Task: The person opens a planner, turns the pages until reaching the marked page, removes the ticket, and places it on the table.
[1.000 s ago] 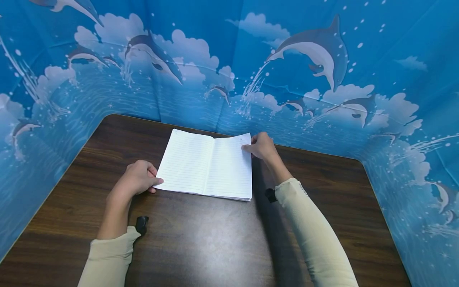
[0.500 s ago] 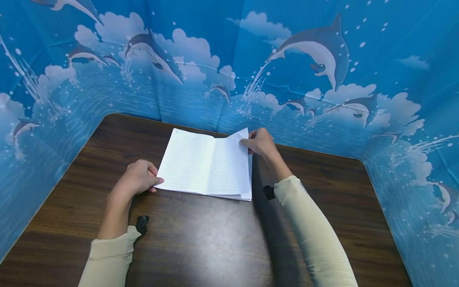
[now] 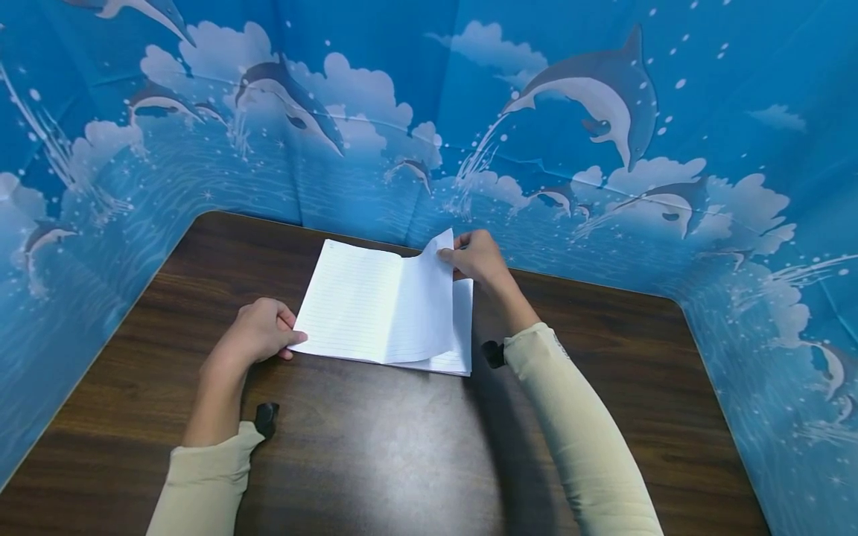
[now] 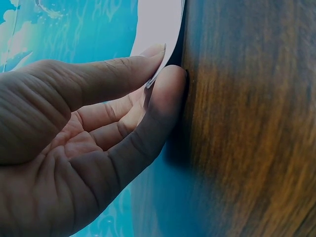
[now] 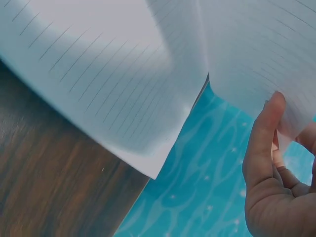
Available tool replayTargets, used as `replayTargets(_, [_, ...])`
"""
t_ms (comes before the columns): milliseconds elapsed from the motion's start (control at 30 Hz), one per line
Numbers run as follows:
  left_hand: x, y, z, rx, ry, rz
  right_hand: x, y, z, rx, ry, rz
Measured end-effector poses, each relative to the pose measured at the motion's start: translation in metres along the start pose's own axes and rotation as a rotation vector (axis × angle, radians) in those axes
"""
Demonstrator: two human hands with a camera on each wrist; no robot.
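Note:
A lined notebook lies spread out near the table's far edge. My left hand pinches its near left corner between thumb and fingers; in the left wrist view the thumb presses on top of the paper edge and a finger is under it. At the far right corner, my right hand pinches a single page, lifted and curving toward the spine. Under that raised page shows another lined page. In the right wrist view the lifted page stands away from the flat left-hand page.
The dark wood-grain table reaches toward the person. A blue curtain printed with dolphins hangs behind and along both sides of it. Small black devices sit at both wrists by the pale sleeves.
My right hand has lifted the right page's far corner and moved left and slightly away with it, uncovering part of the page underneath. The left hand has stayed at its corner.

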State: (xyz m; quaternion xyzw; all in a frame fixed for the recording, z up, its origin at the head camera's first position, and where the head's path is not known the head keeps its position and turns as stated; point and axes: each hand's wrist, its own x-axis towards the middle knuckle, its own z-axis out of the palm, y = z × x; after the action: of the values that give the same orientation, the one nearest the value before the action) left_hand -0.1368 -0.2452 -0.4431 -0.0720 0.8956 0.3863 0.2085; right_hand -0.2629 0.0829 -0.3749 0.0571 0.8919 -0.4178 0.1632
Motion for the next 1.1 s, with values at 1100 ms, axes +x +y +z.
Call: replayTargets(1100, [-0.001,-0.002,0.0,-0.012,0.015,0.016,0.009,-0.043,0.065,0.324,-0.171,-0.077])
